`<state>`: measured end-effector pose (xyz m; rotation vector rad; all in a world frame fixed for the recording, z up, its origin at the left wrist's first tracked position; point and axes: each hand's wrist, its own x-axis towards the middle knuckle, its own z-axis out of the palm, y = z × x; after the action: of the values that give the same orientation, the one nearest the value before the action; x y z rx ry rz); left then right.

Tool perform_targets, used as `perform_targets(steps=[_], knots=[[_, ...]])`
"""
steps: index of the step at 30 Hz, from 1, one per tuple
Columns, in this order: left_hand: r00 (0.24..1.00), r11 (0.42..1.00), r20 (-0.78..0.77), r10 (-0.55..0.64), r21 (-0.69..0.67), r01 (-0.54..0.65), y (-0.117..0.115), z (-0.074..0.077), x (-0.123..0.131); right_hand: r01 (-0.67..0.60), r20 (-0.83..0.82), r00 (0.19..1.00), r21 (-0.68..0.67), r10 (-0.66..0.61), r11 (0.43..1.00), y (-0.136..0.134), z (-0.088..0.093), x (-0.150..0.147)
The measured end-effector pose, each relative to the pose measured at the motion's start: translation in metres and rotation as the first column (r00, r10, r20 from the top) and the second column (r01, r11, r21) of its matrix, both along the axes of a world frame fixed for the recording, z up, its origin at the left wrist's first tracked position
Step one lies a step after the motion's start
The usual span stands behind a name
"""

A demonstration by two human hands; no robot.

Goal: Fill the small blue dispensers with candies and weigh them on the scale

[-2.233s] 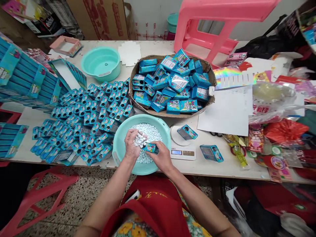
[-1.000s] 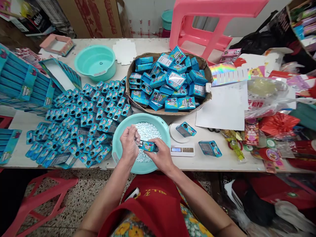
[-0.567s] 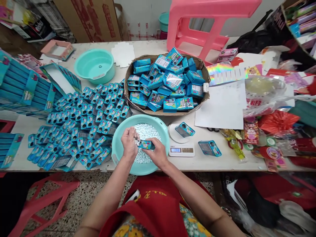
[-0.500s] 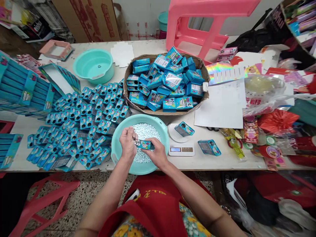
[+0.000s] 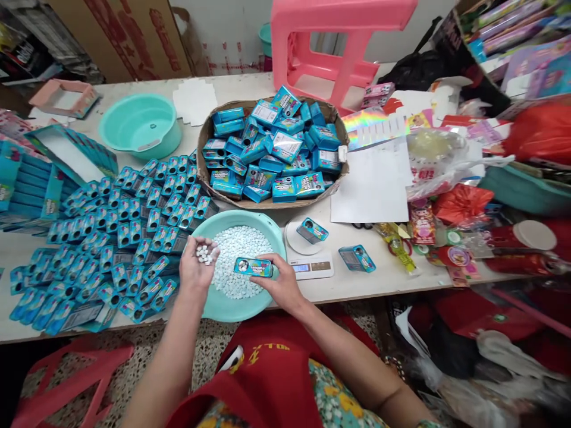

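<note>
My right hand (image 5: 277,285) grips a small blue candy box (image 5: 253,267) lying sideways over the teal basin (image 5: 267,224) of white candy pellets (image 5: 238,261). My left hand (image 5: 196,267) hovers at the basin's left rim, palm up and cupped round several white pellets (image 5: 204,254). A gap separates the two hands. A small digital scale (image 5: 308,261) with one blue box (image 5: 312,230) on its plate stands right of the basin.
A cardboard basket (image 5: 209,113) of blue boxes stands behind the basin. Rows of small blue boxes (image 5: 129,232) cover the table at left. An empty teal basin (image 5: 140,126), a pink stool (image 5: 330,44), white paper (image 5: 372,190), another box (image 5: 357,258) and packaging clutter (image 5: 464,202).
My left hand has drawn away from the box's end to the left and turned palm up with pellets in it. The right hand has turned the box flat. The view has shifted rightward.
</note>
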<state>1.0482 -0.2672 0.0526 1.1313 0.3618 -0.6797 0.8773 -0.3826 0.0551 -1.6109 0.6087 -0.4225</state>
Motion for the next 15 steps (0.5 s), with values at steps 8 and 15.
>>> perform_targets(steps=[8,15], knots=[[0.898,0.884,-0.123,-0.423,0.163,0.439,-0.030,-0.029,-0.041,0.166,-0.096,0.983,0.123,-0.155,0.978,-0.034,0.014,-0.095],[0.679,0.687,0.108,-0.726,0.151,0.711,-0.136,0.015,-0.058,0.395,-0.239,0.901,0.107,-0.362,0.912,-0.060,0.001,-0.155]])
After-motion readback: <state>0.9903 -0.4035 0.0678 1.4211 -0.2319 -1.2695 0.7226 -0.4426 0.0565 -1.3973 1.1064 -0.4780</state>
